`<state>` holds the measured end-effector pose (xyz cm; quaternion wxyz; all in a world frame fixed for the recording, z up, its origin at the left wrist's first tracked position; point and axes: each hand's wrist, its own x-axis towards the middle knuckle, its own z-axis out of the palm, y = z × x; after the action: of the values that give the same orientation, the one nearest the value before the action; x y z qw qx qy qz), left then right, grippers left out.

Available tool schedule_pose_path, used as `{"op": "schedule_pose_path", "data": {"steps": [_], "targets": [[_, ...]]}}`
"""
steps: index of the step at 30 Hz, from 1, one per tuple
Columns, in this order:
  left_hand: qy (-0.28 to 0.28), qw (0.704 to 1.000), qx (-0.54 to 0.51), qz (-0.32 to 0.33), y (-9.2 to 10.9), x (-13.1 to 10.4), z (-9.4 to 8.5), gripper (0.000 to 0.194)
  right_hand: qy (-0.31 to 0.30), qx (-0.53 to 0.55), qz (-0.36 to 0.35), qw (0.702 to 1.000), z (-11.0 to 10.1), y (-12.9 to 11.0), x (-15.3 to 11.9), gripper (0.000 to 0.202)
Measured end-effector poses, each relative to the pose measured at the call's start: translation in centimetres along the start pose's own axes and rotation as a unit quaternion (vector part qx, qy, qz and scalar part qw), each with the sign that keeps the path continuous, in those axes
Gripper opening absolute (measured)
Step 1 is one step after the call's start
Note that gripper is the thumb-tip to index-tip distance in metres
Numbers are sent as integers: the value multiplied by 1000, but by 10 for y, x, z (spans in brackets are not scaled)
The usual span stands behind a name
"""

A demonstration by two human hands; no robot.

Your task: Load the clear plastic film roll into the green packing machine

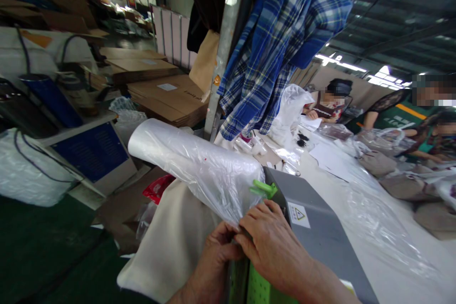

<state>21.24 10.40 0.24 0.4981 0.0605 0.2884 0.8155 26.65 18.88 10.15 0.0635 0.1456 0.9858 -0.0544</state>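
Note:
A roll of clear plastic film [195, 156] lies slanted beside a grey and green machine [320, 218] with a warning label on its top. The film's loose end narrows down toward my hands. My left hand [219, 249] is closed, thumb and fingers pinching that end just below the roll. Directly against it, my right hand [272, 242] is bent over the same film edge, fingers closed at the machine's side. A bright green clip-like part [263, 188] sticks out at the roll's near end. The exact grip points are partly hidden by my fingers.
Beige cloth [171, 242] hangs below the roll. A blue plaid shirt [278, 42] hangs on a metal post [223, 52]. Flattened cartons [167, 95] are stacked behind. Co-workers [331, 99] sit along the white table [356, 199] at right, among plastic-wrapped bundles.

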Motion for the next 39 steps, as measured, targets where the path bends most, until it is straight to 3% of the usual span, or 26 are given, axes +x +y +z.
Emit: {"op": "schedule_pose_path", "data": {"steps": [4,8,13,16,23,25,28,31,33,34,36,39], "targets": [[-25,995,-91,-14,14,9,-6,28,7,-15,21,1000,-1,0,1,8],[44,981,-183,-53,31,24,-10,17,-17,-57,47,997,-2,-8,7,4],[152,957,-236,-70,57,25,-18,17,-36,-108,37,993,0,-12,13,17],[213,947,-237,-35,77,16,-33,20,-31,-99,39,994,2,-8,12,20],[235,944,-215,88,145,-7,-82,31,-23,-93,40,995,3,-6,10,22],[243,939,-216,117,154,-11,-99,38,-27,-90,47,994,2,-8,11,23],[226,939,-223,131,141,-13,-122,34,-23,-90,47,995,1,-9,11,23],[128,978,-163,19,97,-11,-123,6,-20,-91,43,995,1,-8,10,22],[26,994,-51,-97,66,-8,-104,40,-21,-89,44,995,1,-8,10,21],[-14,992,-5,-123,53,-6,-90,50,-23,-88,45,995,1,-8,10,20],[-64,990,45,-119,34,0,-57,51,-27,-80,49,995,0,-9,11,18],[-62,991,66,-100,20,13,-14,36,-9,-50,48,998,-3,-9,8,12]]}}
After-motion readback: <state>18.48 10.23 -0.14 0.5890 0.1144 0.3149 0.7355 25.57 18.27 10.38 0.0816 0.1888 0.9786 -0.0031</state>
